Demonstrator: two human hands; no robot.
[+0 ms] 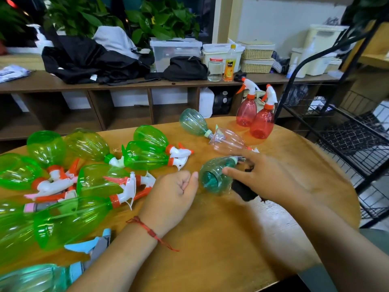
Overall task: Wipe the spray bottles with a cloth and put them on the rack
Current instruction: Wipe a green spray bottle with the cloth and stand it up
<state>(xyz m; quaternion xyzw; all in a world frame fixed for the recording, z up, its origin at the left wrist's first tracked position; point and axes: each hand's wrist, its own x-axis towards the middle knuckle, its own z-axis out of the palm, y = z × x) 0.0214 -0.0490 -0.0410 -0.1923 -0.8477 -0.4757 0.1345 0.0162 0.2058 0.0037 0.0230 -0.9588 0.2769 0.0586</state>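
Lying on its side on the wooden table [221,239], a teal spray bottle [214,175] sits between the hands with its base toward the camera. The right hand [265,178] is spread flat, fingers stretched over the bottle's neck end, and a black cloth [244,191] sticks out from under the palm. The left hand [174,192] is curled into a fist around nothing, its thumb tip just beside the bottle's base.

Every bottle is see-through, with no liquid showing. At least seven bright green bottles [145,160] lie heaped at the left; the pile overlaps too much for a surer count. A pale green bottle [193,122] and a clear pinkish bottle [228,141] lie touching at the far side. Two red bottles [262,125] stand upright at the far right edge, near the black wire rack [357,140]. Another teal bottle [35,277] with a blue trigger lies bottom left.

On the shelf behind stand one glass jar [215,69] with a red lid, one drink bottle [229,64] with an orange label too small to read, one clear lidded bin [175,51] and two stacked wicker baskets [256,57].
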